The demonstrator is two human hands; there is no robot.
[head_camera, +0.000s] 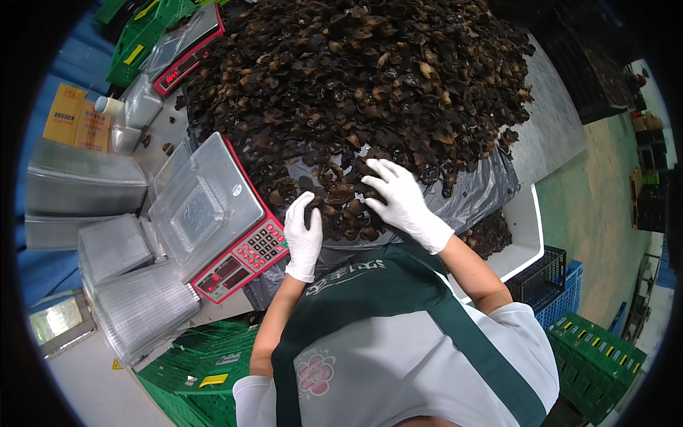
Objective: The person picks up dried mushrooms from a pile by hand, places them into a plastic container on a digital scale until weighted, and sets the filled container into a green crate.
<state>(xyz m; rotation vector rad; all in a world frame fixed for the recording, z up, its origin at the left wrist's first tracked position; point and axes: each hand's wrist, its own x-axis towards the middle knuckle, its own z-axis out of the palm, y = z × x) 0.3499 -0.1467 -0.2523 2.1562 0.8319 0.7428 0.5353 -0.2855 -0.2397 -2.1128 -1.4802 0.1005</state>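
Note:
A large heap of dark brown wood ear mushrooms (352,80) spreads before me, its near edge on grey plastic sheeting (469,195). My left hand (304,235), in a white glove, is at the near left edge of the heap, thumb and fingers apart, beside a red digital scale (240,269). A clear plastic tray (196,216) lies on that scale's pan. Over the near mushrooms is my right hand (397,200), also gloved, with spread fingers pointing left. Loose mushrooms (341,205) lie between both hands. Neither hand visibly grips anything, though some fingertips meet the mushrooms.
Stacked clear plastic trays (144,301) stand left of the scale. Farther off are a second red scale (187,48), a cardboard box (74,117) and a green crate (141,48). More green crates (213,368) sit below left. A white tub (525,229) holding mushrooms is at right.

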